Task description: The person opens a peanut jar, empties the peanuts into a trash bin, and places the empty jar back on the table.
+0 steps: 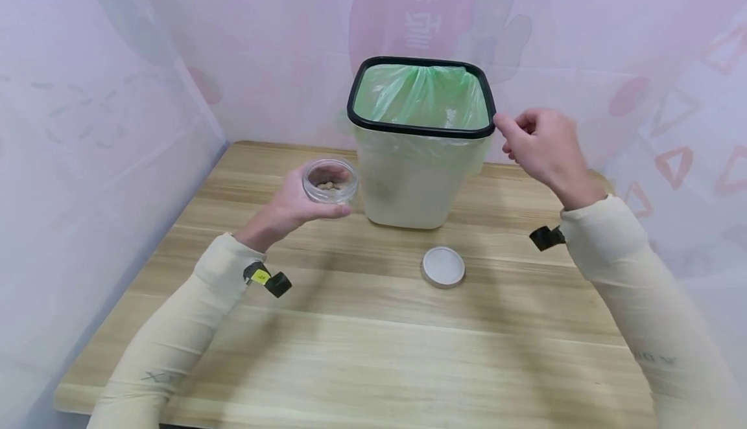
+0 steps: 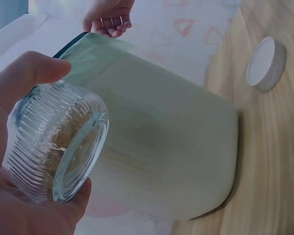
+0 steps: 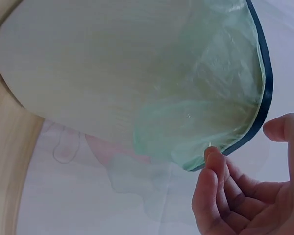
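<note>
My left hand (image 1: 294,202) grips a clear glass jar (image 2: 51,139) with ribbed sides, thumb on one side and fingers on the other. The jar has no lid on; small light-brown pieces (image 1: 330,185) lie inside. It is held left of a pale trash can (image 1: 408,183), below the level of its rim. A green plastic bag (image 1: 428,92) lines the can, tucked under a black rim ring (image 1: 420,132). At the rim's right side is my right hand (image 1: 543,144), thumb and loosely bent fingers (image 3: 215,164) apart, fingertips right at the ring and bag edge.
A round white lid (image 1: 443,267) lies on the wooden table (image 1: 373,351) in front of the can. Printed cloth walls (image 1: 280,46) stand close behind and beside the table. A small black wrist camera sits on each sleeve.
</note>
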Demonstrator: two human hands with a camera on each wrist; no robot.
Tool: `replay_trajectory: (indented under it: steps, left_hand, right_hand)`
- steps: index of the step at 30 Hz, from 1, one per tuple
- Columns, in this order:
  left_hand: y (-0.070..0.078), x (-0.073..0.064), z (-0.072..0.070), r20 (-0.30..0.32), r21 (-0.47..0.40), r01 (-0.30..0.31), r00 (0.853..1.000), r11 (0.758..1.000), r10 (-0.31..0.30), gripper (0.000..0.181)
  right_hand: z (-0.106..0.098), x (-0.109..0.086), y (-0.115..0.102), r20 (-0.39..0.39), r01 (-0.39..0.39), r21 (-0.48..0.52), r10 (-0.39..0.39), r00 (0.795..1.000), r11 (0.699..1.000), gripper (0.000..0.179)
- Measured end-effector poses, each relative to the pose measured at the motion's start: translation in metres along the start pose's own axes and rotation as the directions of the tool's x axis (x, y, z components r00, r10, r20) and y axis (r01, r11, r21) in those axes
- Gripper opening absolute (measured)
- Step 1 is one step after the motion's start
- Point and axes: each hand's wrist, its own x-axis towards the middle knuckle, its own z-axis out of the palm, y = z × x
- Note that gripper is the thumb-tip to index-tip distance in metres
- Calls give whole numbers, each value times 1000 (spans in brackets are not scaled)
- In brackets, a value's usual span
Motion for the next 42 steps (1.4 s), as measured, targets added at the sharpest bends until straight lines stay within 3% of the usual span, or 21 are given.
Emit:
replay_trajectory:
  steps: [7, 14, 25, 32, 42]
  left_hand:
    - [10, 5, -21, -64, 64, -3, 998, 998, 7, 61]
    - [24, 15, -35, -114, 120, -17, 993, 993, 31, 60]
    - [67, 28, -62, -179, 159, -31, 982, 987, 59, 55]
    - [90, 47, -68, -196, 170, -19, 979, 985, 53, 64]
    - [108, 74, -70, -207, 216, -8, 977, 976, 53, 63]
  right_hand:
    - [-12, 26, -9, 49, -118, -8, 118, 992, 993, 67]
    - [-15, 47, -24, 98, -151, -104, 161, 982, 983, 64]
    - [-7, 63, -45, 158, -167, -218, 204, 966, 962, 52]
    - [-5, 66, -52, 157, -218, -277, 268, 950, 936, 43]
    - [1, 70, -58, 118, -202, -346, 256, 960, 916, 43]
